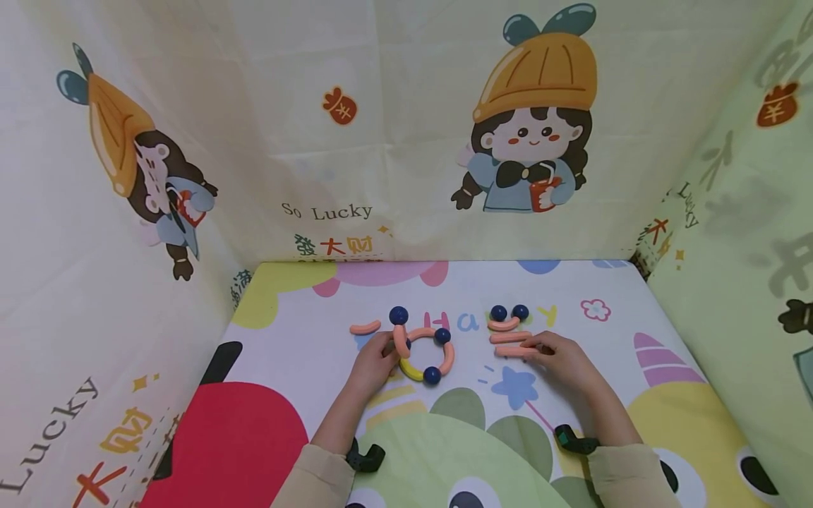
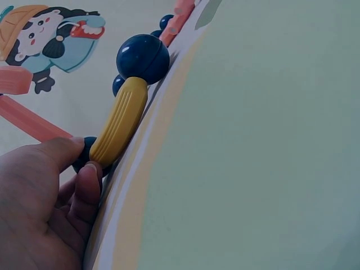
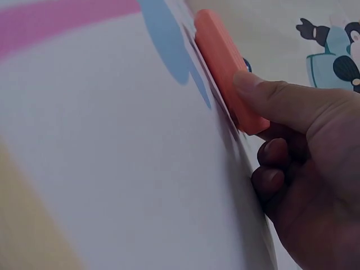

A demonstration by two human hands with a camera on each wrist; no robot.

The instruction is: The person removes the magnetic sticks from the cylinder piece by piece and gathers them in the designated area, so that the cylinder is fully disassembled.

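I see the left hand [image 1: 373, 363] pinching a blue ball [image 2: 86, 153] of the ring [image 1: 449, 358] on the table [image 1: 298, 346]; the right hand [image 1: 559, 356] pinches a straight pink rod [image 1: 511, 351], perhaps touching the table.

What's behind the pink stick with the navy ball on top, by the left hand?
In the head view, a sliver of another navy ball shows past the pink stick. The rest of that ball, and the tabletop directly behind, are covered there.
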